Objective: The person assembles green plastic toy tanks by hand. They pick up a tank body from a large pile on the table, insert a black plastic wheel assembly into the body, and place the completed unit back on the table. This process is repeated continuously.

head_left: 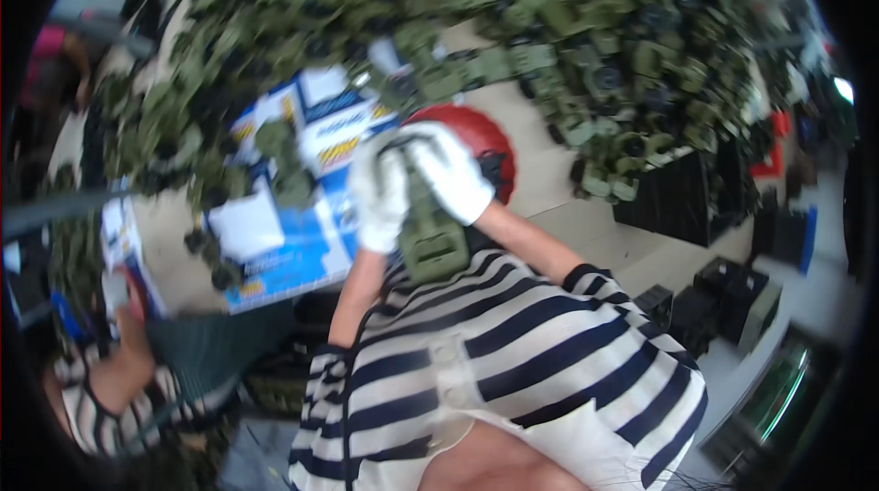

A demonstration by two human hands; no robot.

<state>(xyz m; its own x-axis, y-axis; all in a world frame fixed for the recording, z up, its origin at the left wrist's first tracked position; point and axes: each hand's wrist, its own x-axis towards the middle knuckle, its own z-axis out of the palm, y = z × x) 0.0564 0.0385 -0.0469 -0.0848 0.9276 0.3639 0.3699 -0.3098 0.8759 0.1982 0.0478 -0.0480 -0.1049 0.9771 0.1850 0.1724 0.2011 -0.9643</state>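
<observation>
My left hand (380, 194) and my right hand (455, 178), both in white gloves, are closed around an olive-green plastic part (434, 248). Its wide, slotted end points toward my striped top, and its narrower stretch runs up between my palms. Motion smears my fingers, and they cover the far end of the part. Just beyond my hands lies a round red thing (494, 131), partly hidden by them, with a small dark object (493, 165) on its right side. A similar green piece (288, 166) rests on printed blue, white and yellow cardboard (307, 248) to my left.
A big heap of olive-green parts (604, 43) spreads across the far side of the table (540, 157). Dark boxes (732, 294) stand at the right. Another person's gloved hand (116, 291) is at the left, and someone in pink (50, 56) is farther back.
</observation>
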